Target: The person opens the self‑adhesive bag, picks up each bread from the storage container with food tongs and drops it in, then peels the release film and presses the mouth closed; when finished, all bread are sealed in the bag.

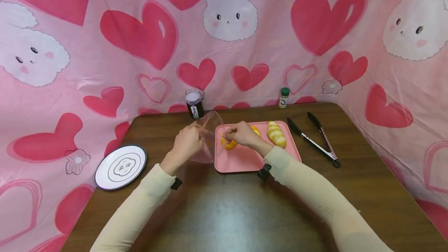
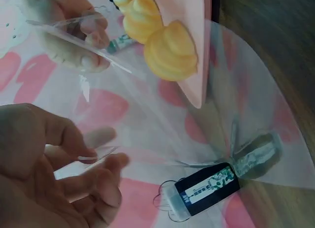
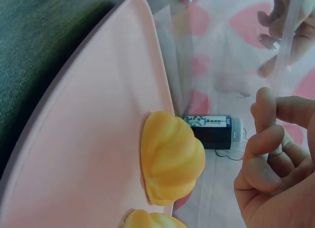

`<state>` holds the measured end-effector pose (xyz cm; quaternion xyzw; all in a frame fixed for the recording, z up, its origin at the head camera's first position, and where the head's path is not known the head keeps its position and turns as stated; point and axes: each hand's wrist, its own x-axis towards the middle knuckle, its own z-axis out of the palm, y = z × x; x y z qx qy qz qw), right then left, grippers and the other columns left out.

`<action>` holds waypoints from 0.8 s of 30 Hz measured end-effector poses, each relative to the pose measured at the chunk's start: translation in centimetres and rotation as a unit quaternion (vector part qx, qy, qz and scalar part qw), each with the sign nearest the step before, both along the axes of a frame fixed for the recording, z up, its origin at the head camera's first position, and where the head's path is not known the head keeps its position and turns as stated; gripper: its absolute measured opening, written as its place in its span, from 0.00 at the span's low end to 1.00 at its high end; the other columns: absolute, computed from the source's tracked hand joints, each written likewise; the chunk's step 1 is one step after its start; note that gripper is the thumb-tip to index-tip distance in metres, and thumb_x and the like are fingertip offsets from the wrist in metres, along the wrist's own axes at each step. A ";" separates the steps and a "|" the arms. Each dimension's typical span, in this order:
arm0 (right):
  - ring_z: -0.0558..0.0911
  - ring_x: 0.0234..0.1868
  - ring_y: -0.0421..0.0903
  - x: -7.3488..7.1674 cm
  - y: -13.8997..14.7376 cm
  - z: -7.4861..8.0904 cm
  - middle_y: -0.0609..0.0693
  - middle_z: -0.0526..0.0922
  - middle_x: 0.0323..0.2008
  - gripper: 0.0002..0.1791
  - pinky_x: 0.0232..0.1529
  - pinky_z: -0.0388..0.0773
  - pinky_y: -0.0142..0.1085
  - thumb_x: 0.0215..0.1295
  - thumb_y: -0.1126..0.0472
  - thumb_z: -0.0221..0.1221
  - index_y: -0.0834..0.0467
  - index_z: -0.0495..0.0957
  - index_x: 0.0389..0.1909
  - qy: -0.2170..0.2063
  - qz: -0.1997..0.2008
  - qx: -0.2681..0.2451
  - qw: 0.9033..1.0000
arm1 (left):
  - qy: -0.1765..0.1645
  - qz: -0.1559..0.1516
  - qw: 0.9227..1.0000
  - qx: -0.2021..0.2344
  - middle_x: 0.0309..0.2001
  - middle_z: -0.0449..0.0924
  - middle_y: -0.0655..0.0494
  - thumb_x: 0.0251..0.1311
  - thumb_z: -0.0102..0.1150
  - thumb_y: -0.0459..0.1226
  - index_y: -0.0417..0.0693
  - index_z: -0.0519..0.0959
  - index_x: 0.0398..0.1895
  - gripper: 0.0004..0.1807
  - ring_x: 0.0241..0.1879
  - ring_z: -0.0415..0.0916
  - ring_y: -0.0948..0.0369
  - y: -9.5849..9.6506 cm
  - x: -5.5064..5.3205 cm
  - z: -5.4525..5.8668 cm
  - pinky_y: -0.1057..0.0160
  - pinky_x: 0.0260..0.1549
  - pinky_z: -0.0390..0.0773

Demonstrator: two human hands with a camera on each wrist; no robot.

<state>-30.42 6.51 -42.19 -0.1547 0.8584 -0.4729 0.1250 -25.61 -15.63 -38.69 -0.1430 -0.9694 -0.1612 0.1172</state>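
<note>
A clear plastic bag is stretched between both hands above the table, left of the pink tray. My left hand pinches one side of its upper edge; my right hand pinches the other side, over the tray's left part. In the left wrist view the thin film hangs below the fingers and looks empty. On the tray lie a round yellow bread roll, another roll partly behind the right hand, and a long striped bread.
Black-tipped tongs lie spread to the tray's right. A white plate sits at the table's left edge. Along the back stand a dark jar with a pale lid, close behind the bag, and a green-capped shaker. A heart-patterned cloth surrounds the table.
</note>
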 end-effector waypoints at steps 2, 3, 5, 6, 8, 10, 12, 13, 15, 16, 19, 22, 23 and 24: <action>0.85 0.44 0.58 0.0 0.0 0.0 0.50 0.89 0.30 0.12 0.34 0.78 0.30 0.67 0.55 0.63 0.59 0.88 0.42 0.000 0.002 -0.002 1.000 | -0.015 0.014 1.000 -0.014 0.48 0.86 0.48 0.58 0.56 0.35 0.49 0.88 0.46 0.16 0.44 0.83 0.45 0.0 -0.1 0.0 0.42 0.37 0.83; 0.85 0.44 0.58 0.0 -0.1 0.0 0.50 0.89 0.30 0.12 0.34 0.78 0.30 0.67 0.55 0.64 0.59 0.88 0.42 -0.001 0.003 -0.004 1.000 | -0.022 0.019 0.999 -0.018 0.47 0.87 0.48 0.59 0.57 0.37 0.49 0.87 0.47 0.15 0.43 0.84 0.45 0.1 -0.1 -0.1 0.42 0.36 0.83; 0.85 0.44 0.59 0.0 -0.1 -0.1 0.49 0.89 0.30 0.11 0.33 0.78 0.30 0.67 0.55 0.64 0.58 0.88 0.41 0.000 0.007 -0.007 1.000 | -0.026 0.021 0.999 -0.026 0.45 0.87 0.48 0.61 0.60 0.41 0.49 0.86 0.48 0.15 0.41 0.84 0.45 0.1 -0.2 -0.4 0.42 0.34 0.83; 0.85 0.44 0.59 0.0 -0.2 -0.1 0.49 0.89 0.30 0.11 0.33 0.78 0.30 0.66 0.55 0.64 0.58 0.88 0.40 0.001 0.010 -0.009 1.000 | -0.023 0.019 0.999 -0.027 0.44 0.87 0.48 0.60 0.61 0.42 0.49 0.86 0.49 0.15 0.40 0.84 0.45 0.2 -0.2 -0.5 0.43 0.33 0.83; 0.85 0.43 0.59 0.0 -0.2 -0.1 0.49 0.89 0.30 0.11 0.34 0.79 0.30 0.66 0.55 0.64 0.59 0.88 0.41 0.001 0.016 -0.012 1.000 | -0.015 0.010 0.999 -0.028 0.44 0.86 0.49 0.60 0.61 0.40 0.48 0.84 0.49 0.15 0.40 0.84 0.45 0.2 -0.3 -0.8 0.44 0.32 0.83; 0.85 0.43 0.59 0.0 -0.2 -0.1 0.49 0.89 0.30 0.13 0.34 0.79 0.31 0.67 0.56 0.64 0.61 0.88 0.42 0.002 0.021 -0.014 1.000 | -0.007 0.001 1.000 -0.030 0.45 0.85 0.48 0.58 0.61 0.35 0.48 0.84 0.50 0.16 0.40 0.83 0.45 0.2 -0.3 -1.1 0.44 0.32 0.83; 0.85 0.42 0.59 0.1 -0.2 0.1 0.50 0.89 0.30 0.14 0.34 0.79 0.31 0.67 0.56 0.63 0.62 0.87 0.43 0.002 0.023 -0.013 1.000 | 0.000 -0.005 0.999 -0.038 0.45 0.84 0.47 0.56 0.58 0.32 0.50 0.85 0.50 0.17 0.38 0.83 0.45 0.1 -0.3 -1.1 0.44 0.30 0.83; 0.85 0.42 0.59 0.1 -0.1 0.1 0.50 0.89 0.30 0.14 0.34 0.80 0.31 0.67 0.56 0.63 0.62 0.87 0.43 0.000 0.021 -0.012 1.000 | 0.002 -0.006 0.999 -0.046 0.44 0.83 0.47 0.56 0.57 0.32 0.51 0.85 0.49 0.18 0.37 0.83 0.45 0.1 -0.2 -1.0 0.44 0.29 0.83; 0.85 0.42 0.58 0.1 0.0 0.2 0.50 0.89 0.30 0.14 0.34 0.79 0.31 0.67 0.55 0.63 0.61 0.87 0.43 0.000 0.019 -0.007 1.000 | 0.002 -0.001 0.998 -0.062 0.43 0.82 0.48 0.57 0.57 0.33 0.53 0.86 0.49 0.18 0.35 0.82 0.45 0.1 -0.1 -0.8 0.44 0.28 0.83; 0.85 0.42 0.58 0.1 0.1 0.2 0.50 0.89 0.30 0.13 0.35 0.79 0.31 0.67 0.55 0.63 0.61 0.87 0.43 0.000 0.016 -0.003 1.000 | 0.003 0.001 0.997 -0.072 0.42 0.82 0.48 0.58 0.56 0.34 0.55 0.86 0.49 0.17 0.33 0.82 0.44 0.1 -0.1 -0.6 0.44 0.27 0.83; 0.84 0.42 0.56 0.1 0.2 0.3 0.49 0.89 0.30 0.11 0.36 0.78 0.31 0.67 0.55 0.63 0.58 0.88 0.41 -0.003 0.012 0.009 1.000 | -0.004 0.008 0.996 -0.091 0.39 0.82 0.48 0.60 0.54 0.35 0.53 0.87 0.45 0.15 0.31 0.81 0.42 -0.1 0.0 -0.1 0.43 0.25 0.82; 0.83 0.41 0.53 0.1 0.3 0.3 0.48 0.88 0.31 0.09 0.36 0.77 0.31 0.67 0.56 0.63 0.56 0.88 0.39 -0.003 0.014 0.020 1.000 | -0.020 0.007 0.995 -0.094 0.34 0.83 0.46 0.59 0.54 0.34 0.45 0.85 0.32 0.09 0.29 0.81 0.41 -0.2 -0.1 0.5 0.42 0.24 0.82; 0.82 0.40 0.52 0.1 0.2 0.3 0.48 0.88 0.31 0.10 0.36 0.77 0.31 0.67 0.57 0.62 0.57 0.88 0.39 -0.002 0.018 0.022 1.000 | -0.030 0.005 0.995 -0.091 0.31 0.82 0.46 0.58 0.55 0.34 0.45 0.84 0.27 0.08 0.28 0.81 0.43 -0.3 -0.2 0.6 0.43 0.24 0.82; 0.82 0.39 0.51 0.1 0.2 0.2 0.48 0.88 0.31 0.10 0.36 0.77 0.31 0.67 0.57 0.62 0.57 0.88 0.38 -0.003 0.022 0.024 0.999 | -0.038 0.003 0.995 -0.090 0.30 0.83 0.46 0.57 0.57 0.34 0.45 0.83 0.24 0.07 0.28 0.81 0.43 -0.3 -0.3 0.8 0.43 0.24 0.82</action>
